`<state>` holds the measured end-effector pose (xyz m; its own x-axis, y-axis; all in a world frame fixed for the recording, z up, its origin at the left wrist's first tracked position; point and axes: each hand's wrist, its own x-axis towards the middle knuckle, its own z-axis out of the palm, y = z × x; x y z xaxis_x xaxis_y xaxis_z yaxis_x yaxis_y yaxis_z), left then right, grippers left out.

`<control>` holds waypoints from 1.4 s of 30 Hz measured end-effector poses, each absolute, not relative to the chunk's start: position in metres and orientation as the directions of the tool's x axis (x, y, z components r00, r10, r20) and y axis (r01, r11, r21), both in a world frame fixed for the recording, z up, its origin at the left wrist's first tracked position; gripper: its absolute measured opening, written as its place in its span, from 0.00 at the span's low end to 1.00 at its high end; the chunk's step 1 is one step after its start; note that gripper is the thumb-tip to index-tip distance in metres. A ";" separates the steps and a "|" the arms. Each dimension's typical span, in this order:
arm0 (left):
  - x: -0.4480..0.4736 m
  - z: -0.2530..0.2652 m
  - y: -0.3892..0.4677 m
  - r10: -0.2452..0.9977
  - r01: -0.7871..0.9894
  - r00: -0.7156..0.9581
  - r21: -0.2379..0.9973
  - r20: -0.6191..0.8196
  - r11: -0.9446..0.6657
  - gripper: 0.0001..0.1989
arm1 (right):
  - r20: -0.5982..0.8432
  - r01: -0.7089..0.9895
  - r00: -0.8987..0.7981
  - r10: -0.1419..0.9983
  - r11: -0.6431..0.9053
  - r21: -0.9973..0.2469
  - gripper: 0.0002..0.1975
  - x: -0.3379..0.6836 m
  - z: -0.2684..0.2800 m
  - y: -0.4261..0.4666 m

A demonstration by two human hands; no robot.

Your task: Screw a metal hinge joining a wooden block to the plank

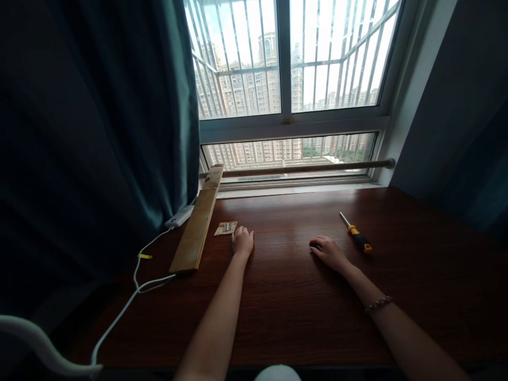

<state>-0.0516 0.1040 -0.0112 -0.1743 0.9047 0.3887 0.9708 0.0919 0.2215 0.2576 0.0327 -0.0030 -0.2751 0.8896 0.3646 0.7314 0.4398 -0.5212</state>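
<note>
Head view, left hand [243, 241]: loosely curled on the surface [278, 301]; cannot tell if it holds anything.
Right hand [327, 251]: fingers bent, contents likewise hidden.
Small card with metallic pieces [226, 228]: just beside the left hand.
Yellow-and-black screwdriver [356, 235]: right of the right hand.

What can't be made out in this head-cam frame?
All head view:
Beneath the left hand and right hand: hidden by the hands themselves.
Pieces on the card: too small to identify.
Screwdriver: tip too small to tell its shape.
White round thing: cut off by the bottom edge.
</note>
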 end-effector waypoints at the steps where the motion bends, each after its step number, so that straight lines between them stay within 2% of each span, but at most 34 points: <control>1: -0.053 -0.010 0.104 0.904 0.971 -0.161 0.228 0.396 0.073 0.13 | 0.366 0.730 -0.276 0.889 0.441 -0.522 0.10 0.258 -0.003 0.033; 6: -0.055 -0.009 0.105 0.897 0.954 -0.158 0.298 0.413 0.031 0.06 | 0.360 0.729 -0.271 0.893 0.435 -0.528 0.10 0.258 -0.003 0.033; 10: -0.054 -0.008 0.107 0.877 0.929 -0.204 0.369 0.435 0.033 0.07 | 0.349 0.732 -0.266 0.899 0.424 -0.533 0.10 0.258 -0.001 0.032; 16: -0.052 -0.004 0.105 0.901 0.919 -0.294 0.353 0.318 0.176 0.07 | 0.342 0.730 -0.261 0.903 0.417 -0.542 0.10 0.257 0.001 0.031; 20: -0.049 0.002 0.099 0.848 0.881 -0.439 0.329 0.298 0.340 0.18 | 0.347 0.734 -0.267 0.899 0.423 -0.532 0.10 0.257 0.000 0.031; 23: -0.048 0.005 0.097 0.850 0.849 -0.487 0.338 0.199 0.407 0.19 | 0.343 0.740 -0.267 0.901 0.420 -0.526 0.10 0.257 -0.001 0.032; 31: -0.047 0.000 0.101 0.932 0.903 -0.308 0.368 0.193 0.222 0.12 | 0.334 0.737 -0.263 0.905 0.412 -0.535 0.09 0.256 0.001 0.031; 37: -0.035 0.006 0.100 0.960 0.846 -0.206 0.527 0.189 0.078 0.09 | 0.339 0.726 -0.255 0.905 0.411 -0.551 0.10 0.256 0.002 0.030; 40: -0.009 0.010 0.095 0.979 0.760 -0.116 0.650 0.168 -0.021 0.11 | 0.343 0.655 -0.177 0.922 0.371 -0.658 0.10 0.252 0.005 0.030; 42: 0.018 0.009 0.085 0.989 0.661 -0.030 0.745 0.143 -0.088 0.16 | 0.300 0.480 -0.105 0.948 0.313 -0.819 0.11 0.245 0.008 0.029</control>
